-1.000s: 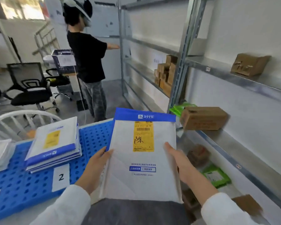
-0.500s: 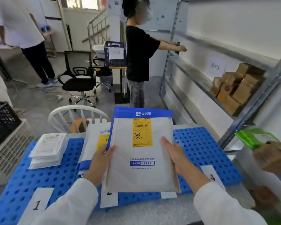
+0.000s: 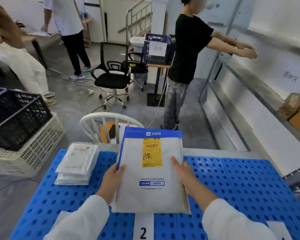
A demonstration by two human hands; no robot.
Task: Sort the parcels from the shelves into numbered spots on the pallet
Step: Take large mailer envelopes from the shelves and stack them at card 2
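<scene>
Holding the white padded mailer with the blue top band and yellow label (image 3: 151, 172) by both side edges, I have my left hand (image 3: 111, 181) and right hand (image 3: 185, 177) each with fingers clamped on it, thumbs on the face, over the blue perforated plastic pallet (image 3: 241, 184), right above the white paper card marked "2" (image 3: 143, 229). What I judge could go wrong: the mailer hides whatever lies under it, so if I let go off-centre it may slide off a stack below or land across the border towards the next spot; its smooth skin would help it slip. It could also cover the number card, which makes the next sort harder to check. On the writing: the blue band carries a white Alipay logo in Chinese, the yellow label shows a barcode and one handwritten character, and a small blue printed box sits lower down, too fine to read. A stack of flat white poly mailers (image 3: 76, 163) lies to the left on the pallet, well apart.
</scene>
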